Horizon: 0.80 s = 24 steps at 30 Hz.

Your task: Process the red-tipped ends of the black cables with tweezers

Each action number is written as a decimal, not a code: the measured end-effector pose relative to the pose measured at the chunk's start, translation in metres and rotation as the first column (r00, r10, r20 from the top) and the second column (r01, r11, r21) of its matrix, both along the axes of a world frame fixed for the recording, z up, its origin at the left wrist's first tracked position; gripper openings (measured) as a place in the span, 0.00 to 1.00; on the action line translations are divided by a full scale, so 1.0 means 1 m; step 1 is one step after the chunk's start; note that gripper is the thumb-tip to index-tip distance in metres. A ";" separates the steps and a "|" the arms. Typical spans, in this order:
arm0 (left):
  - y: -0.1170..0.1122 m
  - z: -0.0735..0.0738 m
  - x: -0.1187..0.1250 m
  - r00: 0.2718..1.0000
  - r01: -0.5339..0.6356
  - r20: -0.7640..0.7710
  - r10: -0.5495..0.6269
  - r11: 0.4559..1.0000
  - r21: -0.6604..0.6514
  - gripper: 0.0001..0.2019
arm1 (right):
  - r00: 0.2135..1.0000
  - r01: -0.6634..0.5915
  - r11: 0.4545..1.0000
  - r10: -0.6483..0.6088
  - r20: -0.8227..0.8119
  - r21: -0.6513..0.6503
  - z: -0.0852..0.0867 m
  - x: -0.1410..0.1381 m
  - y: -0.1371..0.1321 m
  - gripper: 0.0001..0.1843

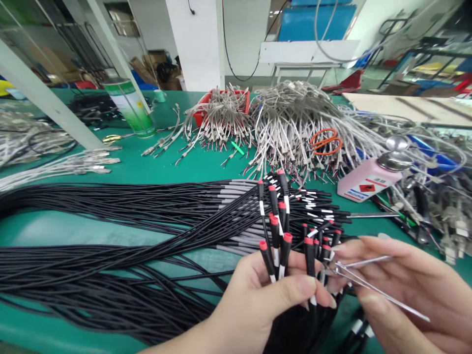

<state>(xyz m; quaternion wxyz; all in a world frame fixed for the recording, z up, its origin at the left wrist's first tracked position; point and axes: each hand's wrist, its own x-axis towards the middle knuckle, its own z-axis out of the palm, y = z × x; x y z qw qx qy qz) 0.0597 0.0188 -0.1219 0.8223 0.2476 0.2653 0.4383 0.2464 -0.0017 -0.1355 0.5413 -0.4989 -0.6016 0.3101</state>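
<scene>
My left hand [271, 300] is closed around several black cables with red-tipped connectors [283, 246]. White label sleeves sit below the red ends, and the tips point upward. In my right hand [409, 285] is a pair of shiny metal nail clippers [372, 280], its lever raised at an angle from the body. The jaw end of the clippers is close beside a red-tipped connector [309, 253] under my left thumb; I cannot tell whether they touch. Long bundles of black cables [103, 201] with grey sleeves stretch leftward over the green table mat [162, 169].
Behind the cables lie piles of grey-white cables [291, 113], some in a red bin [200, 118]. Orange-handled scissors [326, 142] rest on the pile. A pink bottle with a metal top [368, 179] stands at right, a green-white can [131, 108] at back left beside a slanted white post [47, 98].
</scene>
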 end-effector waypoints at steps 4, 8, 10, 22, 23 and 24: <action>-0.001 0.000 -0.001 0.999 0.037 -0.029 -0.035 0.999 0.041 0.08 | 0.994 -0.111 0.993 0.111 0.015 0.030 0.004 -0.003 -0.002 0.23; 0.000 0.001 0.000 0.999 0.023 -0.028 -0.022 0.999 0.030 0.06 | 0.995 -0.099 0.992 0.096 0.042 0.074 0.002 -0.004 -0.003 0.26; 0.001 0.001 0.001 1.000 0.016 -0.019 -0.016 1.000 0.008 0.06 | 0.999 -0.054 0.996 0.053 0.010 0.077 0.001 -0.006 -0.005 0.24; 0.001 0.001 0.003 0.998 0.024 -0.055 -0.024 1.000 -0.011 0.08 | 0.998 -0.055 0.998 0.056 -0.023 0.031 0.008 -0.014 -0.006 0.17; 0.001 0.000 0.003 0.998 0.027 -0.051 -0.028 1.000 -0.011 0.08 | 0.998 -0.066 0.996 0.066 -0.003 0.061 0.006 -0.012 -0.005 0.18; 0.001 -0.001 0.003 0.998 0.035 -0.046 -0.036 0.999 -0.004 0.08 | 0.996 -0.087 0.992 0.085 0.033 0.096 0.004 -0.009 -0.005 0.19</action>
